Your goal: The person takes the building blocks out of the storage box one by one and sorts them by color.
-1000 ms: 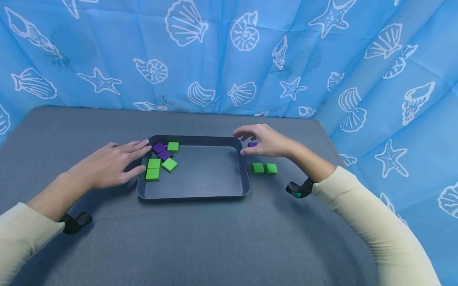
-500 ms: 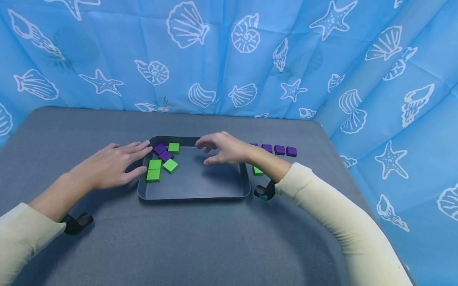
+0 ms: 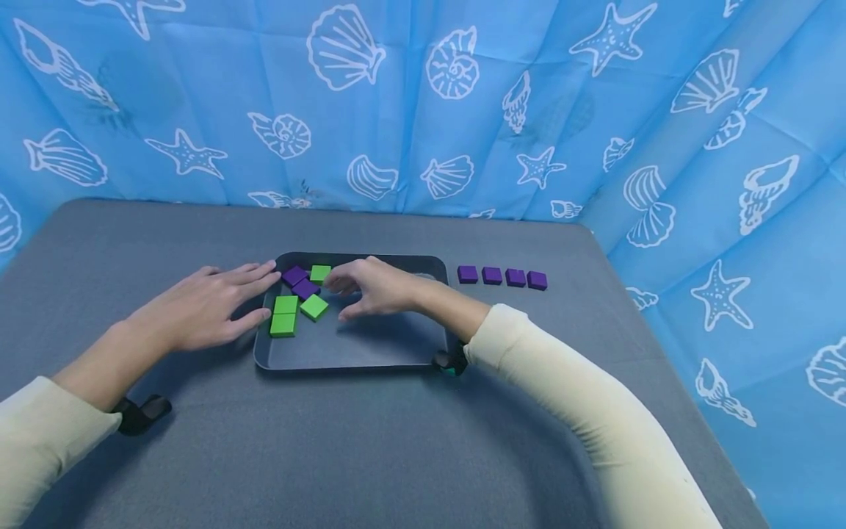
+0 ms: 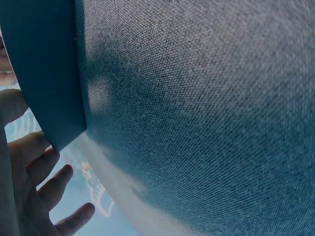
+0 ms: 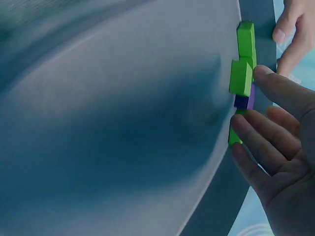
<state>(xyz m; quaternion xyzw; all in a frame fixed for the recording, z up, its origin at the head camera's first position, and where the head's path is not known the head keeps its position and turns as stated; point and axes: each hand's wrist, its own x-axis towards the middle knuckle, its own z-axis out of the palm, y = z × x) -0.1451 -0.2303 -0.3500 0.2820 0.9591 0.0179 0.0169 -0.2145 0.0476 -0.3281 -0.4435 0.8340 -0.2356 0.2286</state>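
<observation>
And it's the left hand (image 3: pixel 198 308) straight-fingered at the left rim of the tray (image 3: pixel 357 366), the right hand (image 3: pixel 380 286) loosely spread, visibly empty only from its wrist, by green blocks (image 3: pixel 283 325) inside, four purple blocks (image 3: pixel 492 276) rightward only from the head!

Green blocks (image 3: pixel 283 325) and purple blocks (image 3: pixel 492 275): each a single plain colour. Tray (image 3: pixel 317 353): dark grey, unpatterned. Worktop (image 3: pixel 330 441): mid-grey. Curtain (image 3: pixel 390 73): bright blue, printed with white outlined seashells and starfish. Sleeves (image 3: pixel 555 378): pale cream. Wrist devices (image 3: pixel 142 415): black, the right one bearing a small green patch.
</observation>
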